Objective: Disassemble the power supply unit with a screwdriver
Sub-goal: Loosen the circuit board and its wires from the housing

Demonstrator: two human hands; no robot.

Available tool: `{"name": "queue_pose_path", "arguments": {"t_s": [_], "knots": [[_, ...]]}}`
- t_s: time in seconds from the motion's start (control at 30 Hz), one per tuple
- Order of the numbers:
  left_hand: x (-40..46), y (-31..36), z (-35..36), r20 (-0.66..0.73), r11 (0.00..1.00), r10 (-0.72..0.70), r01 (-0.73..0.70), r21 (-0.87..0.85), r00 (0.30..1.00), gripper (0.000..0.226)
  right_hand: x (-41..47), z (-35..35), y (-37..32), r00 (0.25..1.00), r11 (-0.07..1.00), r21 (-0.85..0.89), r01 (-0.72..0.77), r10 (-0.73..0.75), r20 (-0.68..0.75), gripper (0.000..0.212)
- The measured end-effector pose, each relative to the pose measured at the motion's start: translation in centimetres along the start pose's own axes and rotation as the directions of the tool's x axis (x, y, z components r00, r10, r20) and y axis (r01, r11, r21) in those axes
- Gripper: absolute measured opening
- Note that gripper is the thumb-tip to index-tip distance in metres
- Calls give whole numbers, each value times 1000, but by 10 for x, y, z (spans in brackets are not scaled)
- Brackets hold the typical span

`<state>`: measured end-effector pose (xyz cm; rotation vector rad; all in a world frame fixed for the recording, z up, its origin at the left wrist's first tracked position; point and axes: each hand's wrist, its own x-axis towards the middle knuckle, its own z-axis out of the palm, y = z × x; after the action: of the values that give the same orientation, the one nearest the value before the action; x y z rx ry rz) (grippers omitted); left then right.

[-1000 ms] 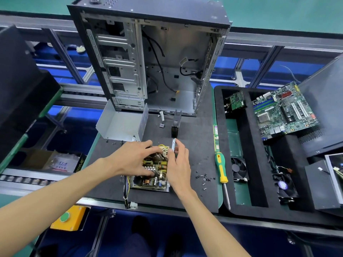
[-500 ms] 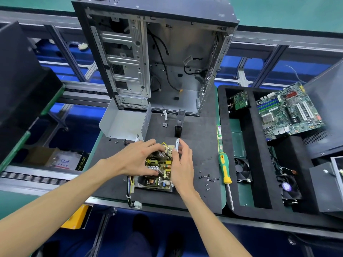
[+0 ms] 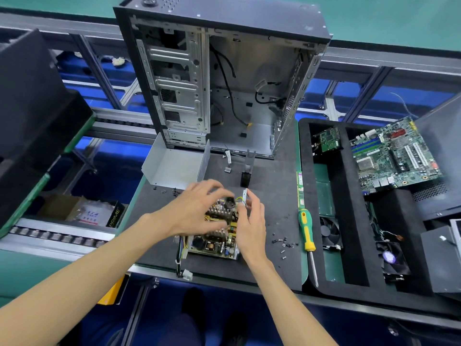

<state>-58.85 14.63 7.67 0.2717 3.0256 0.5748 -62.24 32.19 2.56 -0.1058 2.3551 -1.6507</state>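
The power supply circuit board [image 3: 213,242], yellow-green with heat sinks and capacitors, lies on the black mat near the table's front edge. My left hand [image 3: 197,208] is over its far half, fingers spread and blurred, not clearly gripping. My right hand [image 3: 250,221] is at the board's right edge and pinches a small upright metal bracket [image 3: 245,196] at the far right corner. The green and yellow screwdriver [image 3: 307,232] lies on the mat to the right, untouched. The grey metal supply cover [image 3: 174,164] stands open behind the board.
An open computer case [image 3: 224,78] stands upright at the back. Loose screws [image 3: 283,243] lie between the board and the screwdriver, more near the cover [image 3: 174,191]. A black foam tray [image 3: 354,221] on the right holds a motherboard [image 3: 394,156], fans and a small card. A wire bundle [image 3: 180,255] hangs at the board's left.
My left hand has lifted off the board and opened its fingers, moving fast. My right hand stays on the bracket at the board's far right corner. The view shifted slightly.
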Motion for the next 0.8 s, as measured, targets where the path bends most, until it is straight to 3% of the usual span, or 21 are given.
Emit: {"name": "queue_pose_path", "arguments": {"t_s": [0.07,0.1,0.13,0.2,0.23,0.37,0.53,0.6,0.7,0.8], "knots": [[-6,-8,-5,-203,979,-203,203,-24,958,53,0,0,-1,1000,1000,11,-7,8,-22,34],[-8,-12,-8,-233,941,-335,336,-36,913,48,0,1,-2,999,1000,9,-9,9,-33,34],[-8,-17,-9,-187,892,-449,449,-42,874,44,0,1,-3,999,1000,3,-13,13,-38,34],[-8,-23,-4,57,828,-561,560,38,826,31,0,2,-5,999,1000,-12,-26,25,-34,34],[-8,-24,1,141,821,-570,569,50,810,22,0,2,-6,999,999,-12,-34,34,-30,34],[-12,-29,10,94,817,-562,570,-93,821,15,-2,1,-11,998,998,13,-57,57,-34,32],[-13,-39,5,187,857,-491,510,-74,851,37,0,-6,-24,998,992,-105,-69,68,-17,28],[-16,-50,-8,199,829,-508,538,-151,838,51,7,-9,-36,998,984,-177,-16,4,-66,34],[-27,-81,-26,36,768,-606,596,-233,795,53,22,-3,-65,979,965,-238,110,-147,-141,16],[-47,-118,-39,-100,741,-667,642,-196,739,45,45,22,-94,982,931,-326,163,-185,-37,8]]}}
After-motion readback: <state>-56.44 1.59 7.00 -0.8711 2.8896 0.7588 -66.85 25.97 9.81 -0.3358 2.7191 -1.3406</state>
